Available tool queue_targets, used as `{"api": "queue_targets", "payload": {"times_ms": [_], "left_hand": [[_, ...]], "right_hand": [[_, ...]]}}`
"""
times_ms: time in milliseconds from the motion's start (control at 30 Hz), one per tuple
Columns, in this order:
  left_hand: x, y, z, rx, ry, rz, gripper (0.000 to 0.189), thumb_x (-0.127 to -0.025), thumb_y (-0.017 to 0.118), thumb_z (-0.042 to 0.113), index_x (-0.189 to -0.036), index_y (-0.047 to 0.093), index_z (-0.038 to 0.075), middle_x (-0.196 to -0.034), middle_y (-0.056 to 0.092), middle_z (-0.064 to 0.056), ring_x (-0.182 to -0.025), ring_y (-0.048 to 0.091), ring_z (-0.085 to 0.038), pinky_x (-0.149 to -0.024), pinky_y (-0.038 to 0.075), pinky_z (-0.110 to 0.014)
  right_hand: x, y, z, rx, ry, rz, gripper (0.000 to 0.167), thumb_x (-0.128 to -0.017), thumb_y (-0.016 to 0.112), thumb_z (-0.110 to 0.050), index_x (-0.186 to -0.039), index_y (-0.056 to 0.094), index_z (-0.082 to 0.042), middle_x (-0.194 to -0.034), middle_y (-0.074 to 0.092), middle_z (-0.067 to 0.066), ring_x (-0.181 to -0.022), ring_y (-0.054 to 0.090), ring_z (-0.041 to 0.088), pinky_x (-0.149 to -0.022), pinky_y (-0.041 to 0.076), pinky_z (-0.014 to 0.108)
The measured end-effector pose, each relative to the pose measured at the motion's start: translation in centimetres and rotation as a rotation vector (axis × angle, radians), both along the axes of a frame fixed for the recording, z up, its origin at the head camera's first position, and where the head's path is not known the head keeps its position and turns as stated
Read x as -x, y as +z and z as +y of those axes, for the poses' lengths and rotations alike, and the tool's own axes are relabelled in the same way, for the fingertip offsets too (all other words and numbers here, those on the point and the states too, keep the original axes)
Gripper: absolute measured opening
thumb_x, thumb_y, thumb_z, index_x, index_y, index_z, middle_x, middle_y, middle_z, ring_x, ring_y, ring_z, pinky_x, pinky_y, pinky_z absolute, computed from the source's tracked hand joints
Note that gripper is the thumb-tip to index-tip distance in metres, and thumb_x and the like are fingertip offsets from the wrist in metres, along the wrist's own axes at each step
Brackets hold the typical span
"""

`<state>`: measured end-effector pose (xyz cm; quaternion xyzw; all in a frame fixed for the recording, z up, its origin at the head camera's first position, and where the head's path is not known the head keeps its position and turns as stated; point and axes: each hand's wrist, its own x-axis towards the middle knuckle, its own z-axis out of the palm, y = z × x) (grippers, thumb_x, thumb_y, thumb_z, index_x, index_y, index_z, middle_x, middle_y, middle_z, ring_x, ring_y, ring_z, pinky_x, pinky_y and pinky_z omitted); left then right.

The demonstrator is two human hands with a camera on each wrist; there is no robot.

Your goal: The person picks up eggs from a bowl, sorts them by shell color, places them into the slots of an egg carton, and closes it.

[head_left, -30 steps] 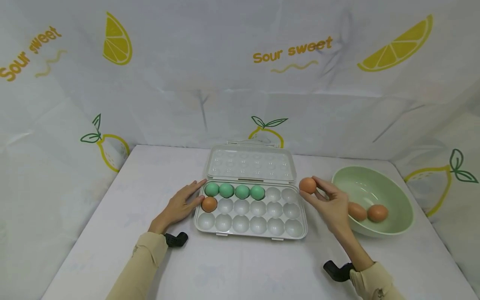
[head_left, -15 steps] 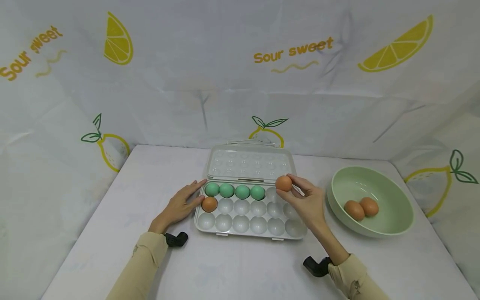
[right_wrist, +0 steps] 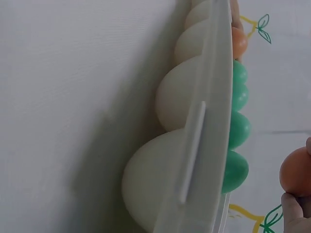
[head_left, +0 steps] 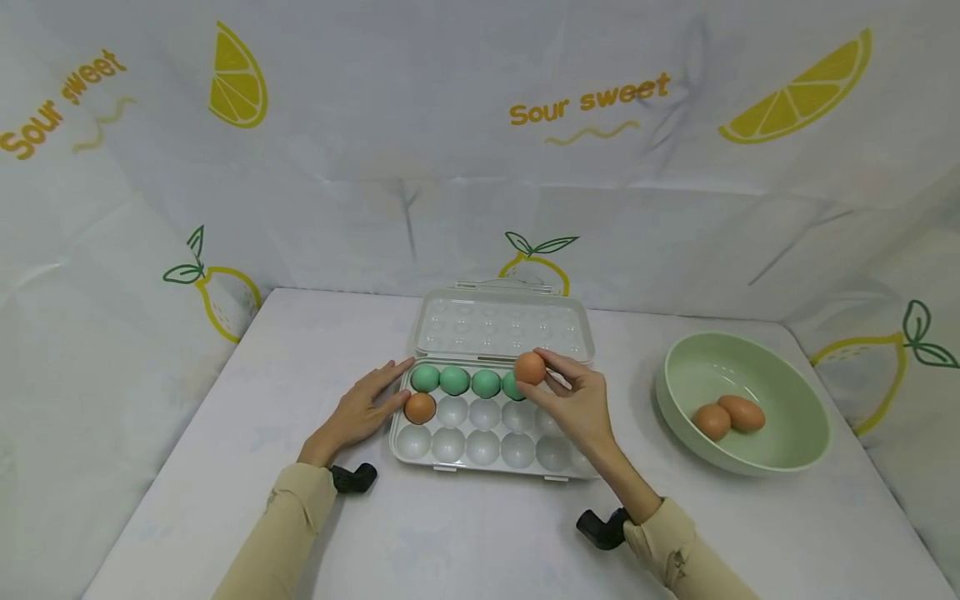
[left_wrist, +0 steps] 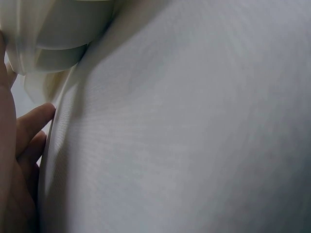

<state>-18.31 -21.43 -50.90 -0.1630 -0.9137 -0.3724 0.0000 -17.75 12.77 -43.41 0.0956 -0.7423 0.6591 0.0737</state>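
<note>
Between thumb and fingers, my right hand pinches a brown egg above the egg tray, partly covering the fourth green egg in the head view. The right wrist view shows the held egg raised apart from the tray. Green eggs sit in the back row from the left, and one brown egg fills the leftmost cup of the middle row. At the tray's left edge rests my left hand, fingers spread; in the left wrist view its fingers are beside the tray's underside.
Behind the tray its clear lid lies folded back. A light green bowl stands on the right of the white table, with two brown eggs inside. A printed cloth hangs at the back.
My right hand has carried the brown egg leftward from beside the bowl to over the tray. The eggs in the bowl have rolled a little. My left hand has stayed in place.
</note>
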Motion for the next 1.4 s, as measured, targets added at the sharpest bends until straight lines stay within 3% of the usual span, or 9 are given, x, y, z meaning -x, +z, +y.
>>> {"api": "queue_targets", "payload": {"times_ms": [267,533,833,1067,1233,1400], "left_hand": [[0.2,-0.1,0.0,0.011,0.007,-0.002,0.058,-0.103,0.061,0.031,-0.157,0.043,0.023,-0.161,0.044,-0.014,-0.152,0.036,-0.041,-0.126,0.025,-0.064],[0.2,0.0,0.1,0.016,0.008,-0.007,0.058,-0.103,0.061,0.032,-0.157,0.043,0.022,-0.162,0.043,-0.014,-0.152,0.036,-0.042,-0.126,0.025,-0.065],[0.2,0.0,0.0,0.015,0.01,-0.008,0.058,-0.103,0.061,0.033,-0.157,0.043,0.022,-0.161,0.043,-0.014,-0.152,0.036,-0.042,-0.125,0.026,-0.066],[0.1,0.0,0.1,0.018,0.012,-0.014,0.058,-0.103,0.06,0.034,-0.157,0.043,0.023,-0.162,0.043,-0.014,-0.152,0.036,-0.043,-0.123,0.026,-0.069],[0.0,0.0,0.1,0.021,0.015,-0.018,0.058,-0.103,0.06,0.034,-0.157,0.043,0.023,-0.162,0.043,-0.014,-0.152,0.036,-0.043,-0.123,0.027,-0.069],[0.0,0.0,0.1,0.019,0.015,-0.013,0.057,-0.103,0.06,0.034,-0.157,0.043,0.023,-0.162,0.043,-0.014,-0.151,0.037,-0.043,-0.122,0.027,-0.07]], "right_hand": [[0.0,0.2,-1.8,0.027,0.042,0.011,0.054,-0.074,0.085,0.011,-0.125,0.068,0.011,-0.131,0.066,0.029,-0.116,0.068,0.006,-0.097,0.057,0.021],[-0.3,-0.1,-4.0,0.042,0.125,0.024,0.055,-0.072,0.086,0.011,-0.124,0.069,0.009,-0.127,0.069,0.026,-0.116,0.069,0.01,-0.096,0.059,0.025],[-0.9,-1.1,-5.9,0.058,0.158,0.019,0.059,-0.072,0.086,0.01,-0.128,0.067,0.009,-0.132,0.067,0.025,-0.123,0.066,0.033,-0.1,0.057,0.027],[-1.6,-2.2,-6.9,0.011,0.159,-0.016,0.052,-0.071,0.087,0.009,-0.121,0.072,0.005,-0.127,0.068,0.021,-0.117,0.066,0.02,-0.099,0.059,0.027],[-2.0,-2.9,-7.6,-0.029,0.156,-0.009,0.047,-0.07,0.088,0.008,-0.115,0.075,0.003,-0.12,0.067,0.019,-0.115,0.068,0.033,-0.1,0.058,0.028],[-2.2,-3.6,-8.0,-0.04,0.17,0.033,0.046,-0.069,0.089,0.009,-0.113,0.075,0.005,-0.114,0.07,0.021,-0.111,0.071,0.035,-0.099,0.059,0.027]]}}
